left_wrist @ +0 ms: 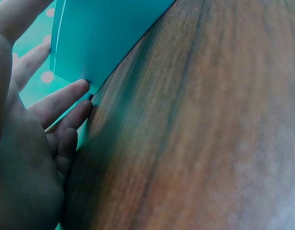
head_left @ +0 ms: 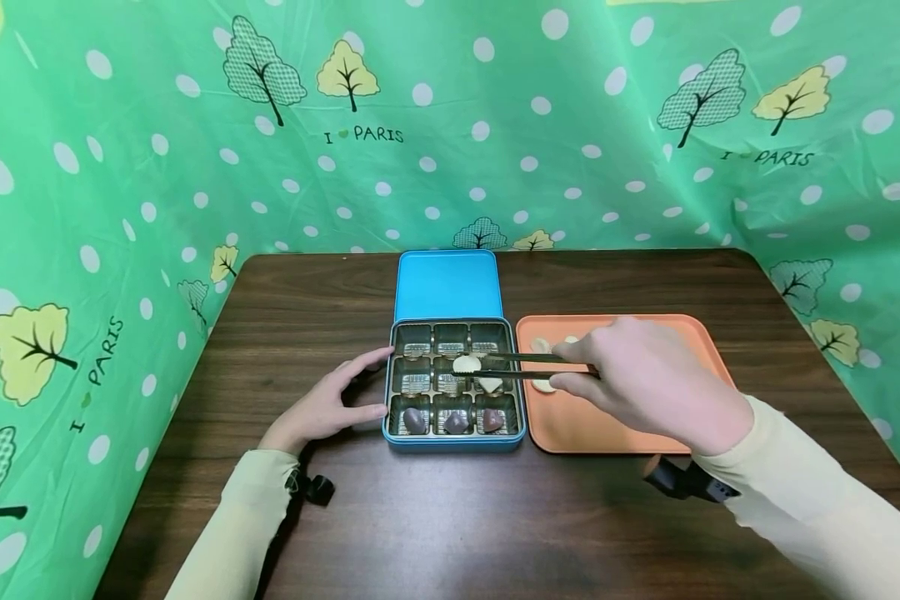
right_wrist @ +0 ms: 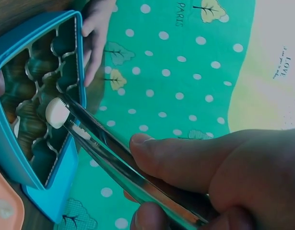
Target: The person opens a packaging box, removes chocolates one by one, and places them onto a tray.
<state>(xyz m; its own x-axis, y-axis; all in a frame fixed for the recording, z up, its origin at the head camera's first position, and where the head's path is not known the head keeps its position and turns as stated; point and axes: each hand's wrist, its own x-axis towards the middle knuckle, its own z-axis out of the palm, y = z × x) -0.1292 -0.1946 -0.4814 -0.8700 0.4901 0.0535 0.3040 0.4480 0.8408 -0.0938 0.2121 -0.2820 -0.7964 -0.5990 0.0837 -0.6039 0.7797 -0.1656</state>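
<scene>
One small, rounded, cream-white piece (head_left: 467,364) is pinched between the serrated tips of a pair of dark, shiny, metal-looking tongs (head_left: 528,375), over the middle row of a blue rectangular tin box (head_left: 453,446) fitted with a glossy nine-cell insert (head_left: 432,379). Thumb and fingers of the right hand (head_left: 648,375) curl round the tongs well behind the tips, squeezing both arms together. The left hand (head_left: 322,408) lies unclenched, thumb and fingers spread at the tin's left wall; its wrist view is dim, so how firmly they press is hard to say.

Judging by looks, the piece is light and fairly firm, with a smooth face that could skid out of a crooked grip or mark under a hard one. Its opposite edges, taken across the middle with gentle, even pressure, should be the safest hold. Three dark, glossy, purplish lumps (head_left: 456,422) sit in the front cells and would probably be just as slick. More pale pieces (head_left: 543,385) lie on an orange rectangular tray (head_left: 615,429) just beside the tin, where the flat surface would favour a low, sideways pinch.
</scene>
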